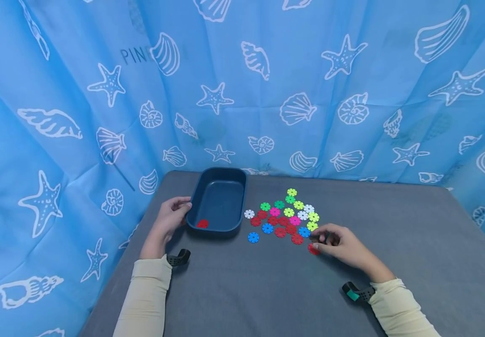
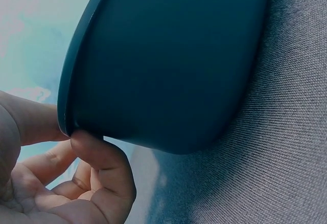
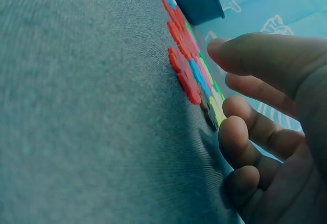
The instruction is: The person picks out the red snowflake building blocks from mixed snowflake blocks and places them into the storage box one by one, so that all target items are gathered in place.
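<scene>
One box (image 1: 221,201): held a red disc (image 1: 202,223)
Left grip (image 1: 169,221): clamped its rim
Right grip (image 1: 340,243): was apart, by discs (image 1: 280,231) right of box

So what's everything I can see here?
Tray: one, dark blue, table's left.
Red disc: one, red, inside tray.
Red discs: about eight, red, overlapping in the cluster.
Blue discs: three, blue, cluster's near side.
White discs: three, white, cluster's left and right.
Yellow discs: five, yellow, mostly far and right.
Green discs: three, green, far side.
Pink discs: two, pink, middle.
Dark piece: one, near-black, cluster's right, kind unclear.
Table: one, grey, beneath.
Curtain: at least one, patterned blue, behind.
Wrist devices: two, black, one per wrist.
Sleeves: two, cream, both forearms.
Left fingers: one set, bare, pinching tray rim.
Right fingers: one set, bare, cluster's right edge.
</scene>
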The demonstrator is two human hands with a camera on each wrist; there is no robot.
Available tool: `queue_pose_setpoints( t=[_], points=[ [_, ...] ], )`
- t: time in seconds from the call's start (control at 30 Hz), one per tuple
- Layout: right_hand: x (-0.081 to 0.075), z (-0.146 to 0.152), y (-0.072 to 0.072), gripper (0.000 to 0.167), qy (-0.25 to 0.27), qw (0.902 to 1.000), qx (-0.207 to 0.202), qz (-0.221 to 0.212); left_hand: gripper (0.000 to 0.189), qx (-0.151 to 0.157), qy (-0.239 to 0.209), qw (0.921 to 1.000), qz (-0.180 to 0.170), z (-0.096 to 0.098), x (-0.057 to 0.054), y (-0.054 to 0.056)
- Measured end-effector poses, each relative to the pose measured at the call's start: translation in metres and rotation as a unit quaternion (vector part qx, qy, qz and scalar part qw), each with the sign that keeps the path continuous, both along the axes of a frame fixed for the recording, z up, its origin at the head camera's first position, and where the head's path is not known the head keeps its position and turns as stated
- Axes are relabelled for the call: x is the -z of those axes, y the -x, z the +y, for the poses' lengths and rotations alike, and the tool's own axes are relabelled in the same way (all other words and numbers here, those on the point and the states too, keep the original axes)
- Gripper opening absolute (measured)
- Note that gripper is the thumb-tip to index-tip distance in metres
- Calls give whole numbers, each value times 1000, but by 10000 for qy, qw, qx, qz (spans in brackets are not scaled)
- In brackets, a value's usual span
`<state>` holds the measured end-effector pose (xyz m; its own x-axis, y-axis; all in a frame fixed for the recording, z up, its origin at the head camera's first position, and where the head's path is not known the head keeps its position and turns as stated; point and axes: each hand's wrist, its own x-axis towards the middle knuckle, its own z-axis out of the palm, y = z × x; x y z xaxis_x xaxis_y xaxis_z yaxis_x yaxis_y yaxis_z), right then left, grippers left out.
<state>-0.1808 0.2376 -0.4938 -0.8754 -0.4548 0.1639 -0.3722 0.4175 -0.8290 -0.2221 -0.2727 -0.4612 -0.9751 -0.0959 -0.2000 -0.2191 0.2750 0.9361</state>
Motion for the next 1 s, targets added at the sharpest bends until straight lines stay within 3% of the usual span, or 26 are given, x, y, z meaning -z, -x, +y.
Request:
queue_pose_setpoints(
  t=[1.0],
  points=[
    [1, -1, -2, 21, -339, 9993, -137, 88, 42, -25, 31, 10000, -13, 0, 0, 1]
  ],
)
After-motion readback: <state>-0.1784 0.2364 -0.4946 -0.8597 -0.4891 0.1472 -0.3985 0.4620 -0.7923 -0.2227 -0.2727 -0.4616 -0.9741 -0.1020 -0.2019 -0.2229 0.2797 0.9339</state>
